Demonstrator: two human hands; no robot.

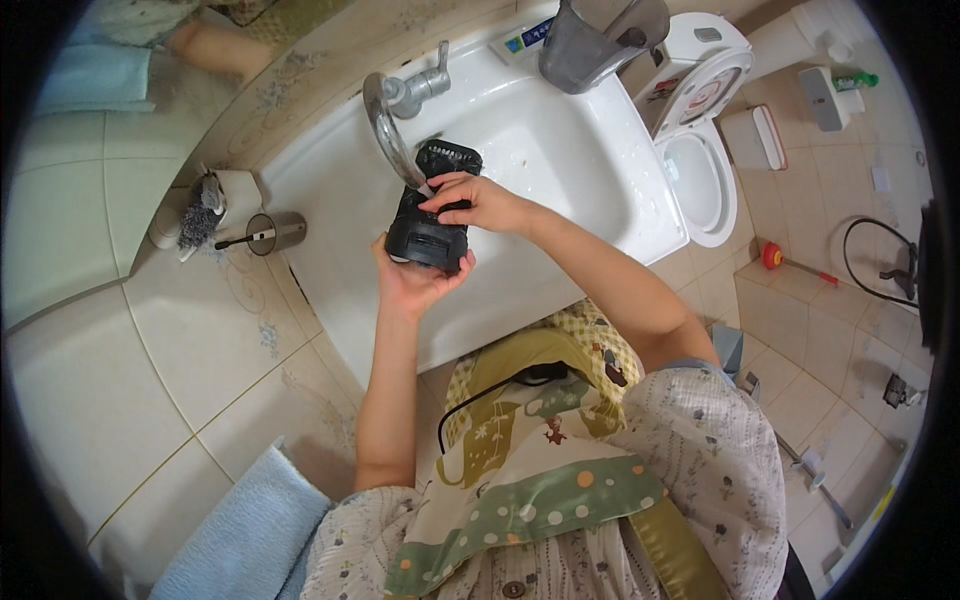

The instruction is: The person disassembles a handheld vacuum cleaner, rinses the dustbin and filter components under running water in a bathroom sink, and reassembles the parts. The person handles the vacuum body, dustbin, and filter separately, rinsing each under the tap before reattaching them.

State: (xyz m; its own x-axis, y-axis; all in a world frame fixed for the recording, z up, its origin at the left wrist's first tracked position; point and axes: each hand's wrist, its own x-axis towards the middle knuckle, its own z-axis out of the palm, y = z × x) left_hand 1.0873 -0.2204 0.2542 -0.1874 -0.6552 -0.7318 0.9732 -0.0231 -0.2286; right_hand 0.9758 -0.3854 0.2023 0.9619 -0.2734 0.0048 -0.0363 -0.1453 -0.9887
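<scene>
A black shoe [436, 243], its surface ribbed at the far end, is held at a tilt under the curved metal faucet [388, 130] over the white sink [540, 140]. My left hand [422, 283] grips its near end from below, thumb and fingers on either side. Across its middle lies my right hand [480, 203], fingers curled and pressed against the black surface. A small pale patch shows by the right fingertips, just below the spout; I cannot tell whether it is water. The right hand hides part of the shoe.
A grey pitcher [590, 50] and a toothpaste box [530, 36] stand on the sink's far edge. At left, a metal cup [288, 232] holds a toothbrush beside a grey brush [203, 215]. A toilet [697, 180] is right of the sink; a blue towel [245, 525] hangs lower left.
</scene>
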